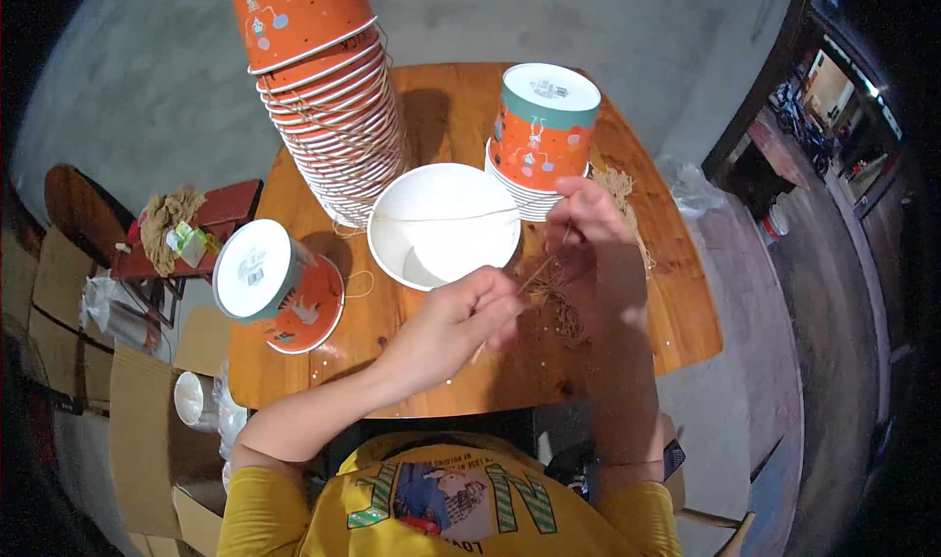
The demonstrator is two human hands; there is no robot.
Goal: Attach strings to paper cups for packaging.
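Pinching a thin twine strand [537, 271] between both hands over the wooden surface [676, 322]. Left hand [453, 324] low and central, fingers closed together on the strand's near end, thumb against forefinger. Right hand [586, 226] higher and to the right, fingertips likewise closed on the strand's far end, just beside the short cup stack [542, 130]. Strand running slanted between the two grips, above a loose twine heap [559, 307] lying on the surface under the hands.

Open white bowl [443, 224] standing upright just left of the right hand, mouth up, a length of twine stretched across its rim. Behind it, a tall stack [328, 96] of orange paper cups, leaning slightly, with twine loops hanging down its side. Short stack, orange with a teal band and white bottom up, standing at the bowl's right, touching or nearly touching it. Tipped cup [279, 287] lying on its side near the left edge, white bottom toward the camera, a twine loop trailing beside it.

Off the surface to the left: a twine bundle [169, 216] on a dark red stool [221, 214], and cardboard boxes [137, 430] below. Yellow printed shirt [441, 503] along the lower edge.
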